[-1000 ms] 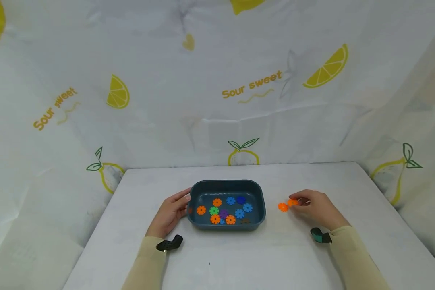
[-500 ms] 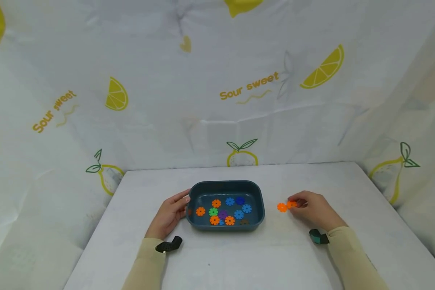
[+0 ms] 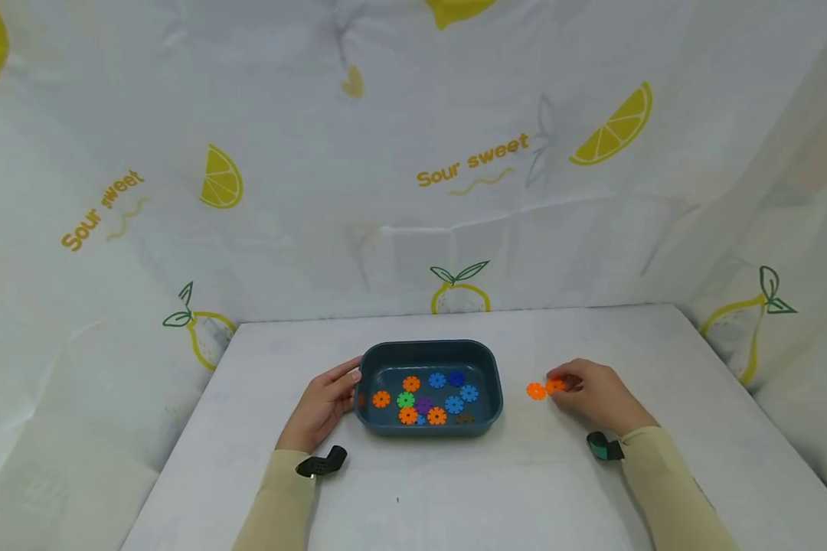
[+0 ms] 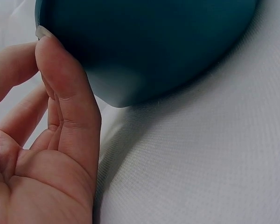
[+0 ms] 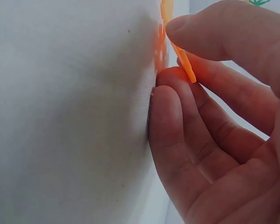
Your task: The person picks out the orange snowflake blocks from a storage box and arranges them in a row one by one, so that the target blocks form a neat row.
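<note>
My left hand [image 3: 321, 409] holds the left end of a dark teal plastic tray [image 3: 427, 432], thumb at the rim. In the left wrist view the thumb and forefinger meet at the edge of the tray [image 4: 154, 51]. Several small notched plastic discs lie inside, among them an orange disc [image 3: 381, 399], a green disc [image 3: 406, 399], a purple disc [image 3: 423, 405] and a blue disc [image 3: 454, 405]. Right of the tray, my right hand [image 3: 603, 394] pinches an orange notched disc [image 3: 555, 385] between thumb and fingers, low over the table. A second orange disc [image 3: 536, 392] adjoins it on the left.
The white-covered table [image 3: 469, 497] backs onto a hanging white cloth [image 3: 303, 252] printed with lemons, which also rises at both sides. Each wrist wears a dark device, such as the black one [image 3: 322, 462] on the left.
The whole view shifts slightly. Both hands keep their places at the tray and the orange discs, and the discs in the tray lie as before.
</note>
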Available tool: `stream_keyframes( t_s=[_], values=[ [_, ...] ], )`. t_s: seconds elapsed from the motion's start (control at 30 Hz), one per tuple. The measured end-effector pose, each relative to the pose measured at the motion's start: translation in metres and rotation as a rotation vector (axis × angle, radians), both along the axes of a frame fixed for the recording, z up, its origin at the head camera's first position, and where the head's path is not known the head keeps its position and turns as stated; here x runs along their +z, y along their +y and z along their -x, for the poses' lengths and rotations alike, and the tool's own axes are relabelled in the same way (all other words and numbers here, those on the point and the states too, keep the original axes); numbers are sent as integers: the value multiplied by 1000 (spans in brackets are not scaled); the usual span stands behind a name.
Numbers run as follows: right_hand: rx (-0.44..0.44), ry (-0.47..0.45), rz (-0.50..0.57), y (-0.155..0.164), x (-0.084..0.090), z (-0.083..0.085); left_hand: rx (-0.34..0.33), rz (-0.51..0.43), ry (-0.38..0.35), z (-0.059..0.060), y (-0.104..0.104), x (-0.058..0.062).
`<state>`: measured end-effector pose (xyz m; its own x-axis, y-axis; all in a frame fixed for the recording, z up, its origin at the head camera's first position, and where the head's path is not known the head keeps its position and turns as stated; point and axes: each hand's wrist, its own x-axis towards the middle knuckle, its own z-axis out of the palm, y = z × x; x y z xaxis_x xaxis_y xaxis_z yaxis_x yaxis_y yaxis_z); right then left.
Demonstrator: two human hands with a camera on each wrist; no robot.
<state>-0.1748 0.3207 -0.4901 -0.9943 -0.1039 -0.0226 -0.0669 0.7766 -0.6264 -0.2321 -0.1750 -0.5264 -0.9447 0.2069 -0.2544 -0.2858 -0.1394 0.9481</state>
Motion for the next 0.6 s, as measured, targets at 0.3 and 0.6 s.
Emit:
stream_keyframes(
  t_s=[0.3, 0.6],
  values=[
    [-9, -7, -21, -2, 1, 0, 4, 6, -6, 1, 1, 0],
    [-12, -3, -25, -4, 0, 2, -10, 4, 1, -2, -1, 2]
  ],
)
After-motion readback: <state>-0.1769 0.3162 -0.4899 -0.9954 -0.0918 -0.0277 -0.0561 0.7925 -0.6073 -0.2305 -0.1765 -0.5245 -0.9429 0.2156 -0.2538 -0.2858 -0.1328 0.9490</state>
